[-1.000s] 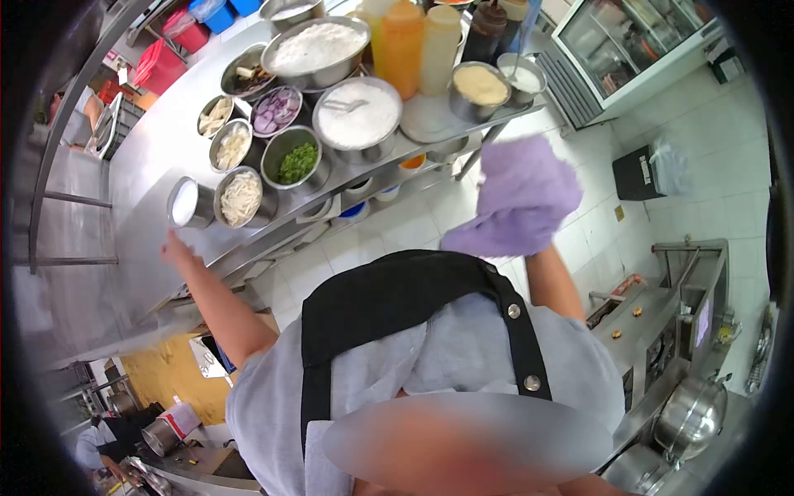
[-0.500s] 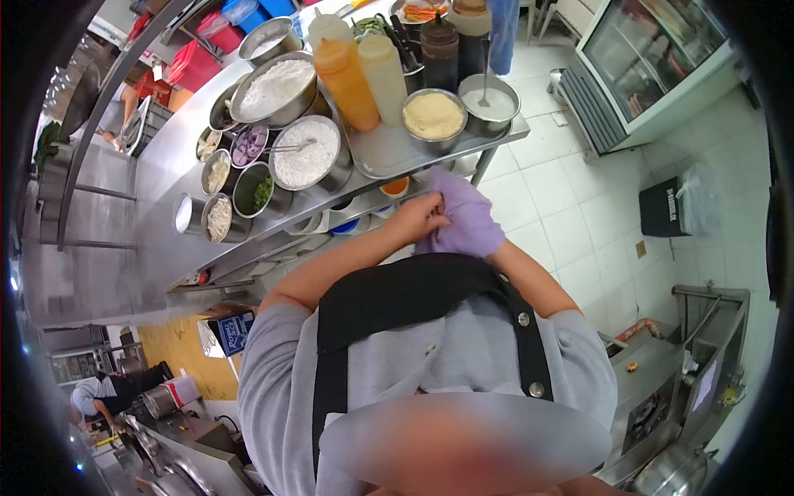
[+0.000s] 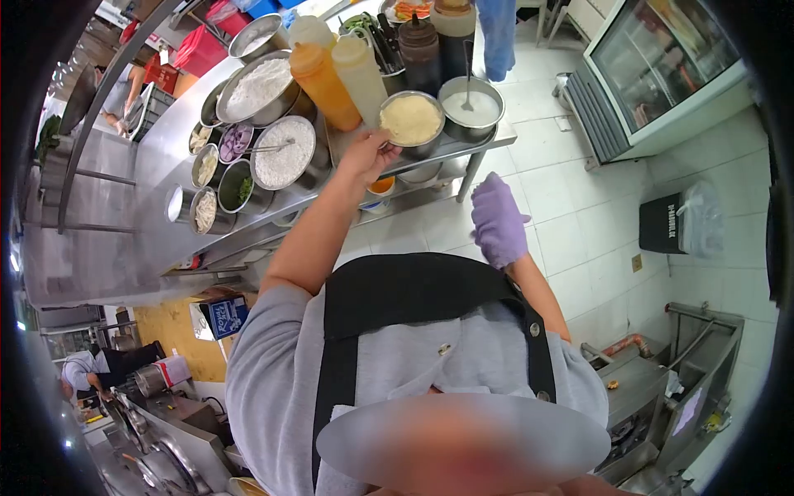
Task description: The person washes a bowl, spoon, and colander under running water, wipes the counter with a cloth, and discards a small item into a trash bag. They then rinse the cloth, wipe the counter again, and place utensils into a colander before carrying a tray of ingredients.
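Note:
At the front edge of the steel table, my left hand (image 3: 370,155) has its fingers and thumb closed at the rim of a round metal container (image 3: 424,150). A pale yellow, mounded food (image 3: 411,117) fills that container. My right hand is held out over the floor, fully covered by a fuzzy purple cloth (image 3: 499,221) that fits around it like a mitt. Its fingers are hidden, so their pose does not show. Beside the yellow food stands a metal pot (image 3: 472,135) of white liquid with a utensil in it.
Bowls of white powder (image 3: 284,153), chopped purple onion (image 3: 235,142) and squeeze bottles (image 3: 324,87) crowd the steel table (image 3: 165,215). A glass-door fridge (image 3: 662,66) and black bin (image 3: 662,223) stand right. Another person (image 3: 107,368) works at lower left.
My left hand has let go of the purple cloth and moved up and left to the metal container. My right hand has moved right and away from the table, still covered by the cloth.

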The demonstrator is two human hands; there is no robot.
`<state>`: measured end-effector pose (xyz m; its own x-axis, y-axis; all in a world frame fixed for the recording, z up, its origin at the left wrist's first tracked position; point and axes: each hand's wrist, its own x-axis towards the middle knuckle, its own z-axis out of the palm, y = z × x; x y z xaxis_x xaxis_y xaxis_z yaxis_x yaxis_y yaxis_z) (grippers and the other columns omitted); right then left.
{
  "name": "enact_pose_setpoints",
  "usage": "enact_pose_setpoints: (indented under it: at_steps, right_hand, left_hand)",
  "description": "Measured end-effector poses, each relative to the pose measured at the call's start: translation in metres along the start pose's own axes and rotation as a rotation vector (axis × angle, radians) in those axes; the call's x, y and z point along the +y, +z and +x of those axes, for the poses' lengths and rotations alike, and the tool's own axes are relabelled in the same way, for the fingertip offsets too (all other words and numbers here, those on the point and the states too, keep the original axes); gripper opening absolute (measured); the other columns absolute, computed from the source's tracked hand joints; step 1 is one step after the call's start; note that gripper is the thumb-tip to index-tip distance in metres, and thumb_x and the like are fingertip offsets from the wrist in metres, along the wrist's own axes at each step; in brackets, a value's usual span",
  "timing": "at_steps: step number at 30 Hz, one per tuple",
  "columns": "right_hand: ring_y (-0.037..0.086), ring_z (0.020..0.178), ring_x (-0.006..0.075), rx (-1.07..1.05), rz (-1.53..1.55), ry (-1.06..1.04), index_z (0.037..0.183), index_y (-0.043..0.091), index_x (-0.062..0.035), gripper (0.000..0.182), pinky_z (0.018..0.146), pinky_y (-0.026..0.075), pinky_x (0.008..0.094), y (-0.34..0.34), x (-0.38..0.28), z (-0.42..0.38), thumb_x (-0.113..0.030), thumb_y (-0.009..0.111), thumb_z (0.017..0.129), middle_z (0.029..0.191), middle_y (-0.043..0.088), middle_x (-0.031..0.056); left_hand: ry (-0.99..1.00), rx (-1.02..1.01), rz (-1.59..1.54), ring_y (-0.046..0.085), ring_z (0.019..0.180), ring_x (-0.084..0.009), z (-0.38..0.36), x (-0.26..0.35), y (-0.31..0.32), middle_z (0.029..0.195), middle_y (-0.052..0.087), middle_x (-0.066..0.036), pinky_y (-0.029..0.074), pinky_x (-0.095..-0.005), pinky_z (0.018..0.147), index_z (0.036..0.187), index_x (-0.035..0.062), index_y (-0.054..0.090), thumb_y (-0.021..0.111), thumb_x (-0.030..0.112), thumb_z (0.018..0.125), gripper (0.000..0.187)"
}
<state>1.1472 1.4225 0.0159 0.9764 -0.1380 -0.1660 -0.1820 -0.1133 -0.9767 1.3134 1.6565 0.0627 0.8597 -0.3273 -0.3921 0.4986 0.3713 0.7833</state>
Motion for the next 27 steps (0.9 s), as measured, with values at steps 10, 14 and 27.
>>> enact_pose_setpoints:
  at_steps: [10,14,27]
  right_hand:
    - [0.057,0.092,0.0292,-0.232,-0.908,-0.614,0.093,0.065,-0.0113,0.022,0.081,0.039,0.0438,0.022,-0.091,-0.017,-0.009,0.062,0.072,0.092,0.062,0.0111]
    - [0.055,0.089,0.0322,0.188,-0.487,-0.747,0.101,0.057,-0.0046,0.029,0.076,0.042,0.0397,0.073,-0.069,0.012,-0.012,0.061,0.073,0.094,0.059,0.0153]
    - [0.053,0.097,0.0160,0.216,0.518,-0.445,0.123,0.044,-0.0048,0.038,0.085,0.043,0.0270,0.175,-0.086,0.039,-0.026,0.047,0.092,0.106,0.052,0.0050]
  left_hand:
    - [0.136,0.076,-0.081,0.053,0.067,-0.0183,-0.025,-0.002,-0.002,0.077,0.049,-0.009,0.053,-0.0358,0.069,0.089,0.0000,0.043,0.049,-0.001,0.080,0.011]
    - [0.198,0.131,-0.182,0.054,0.066,-0.0206,-0.066,-0.005,0.032,0.079,0.048,-0.012,0.053,-0.0368,0.067,0.089,0.0006,0.034,0.048,-0.003,0.081,0.017]
    - [0.207,0.034,-0.125,0.059,0.070,-0.0191,-0.126,0.009,-0.026,0.084,0.053,-0.011,0.054,-0.0343,0.065,0.095,0.0036,0.036,0.048,-0.005,0.080,0.021]
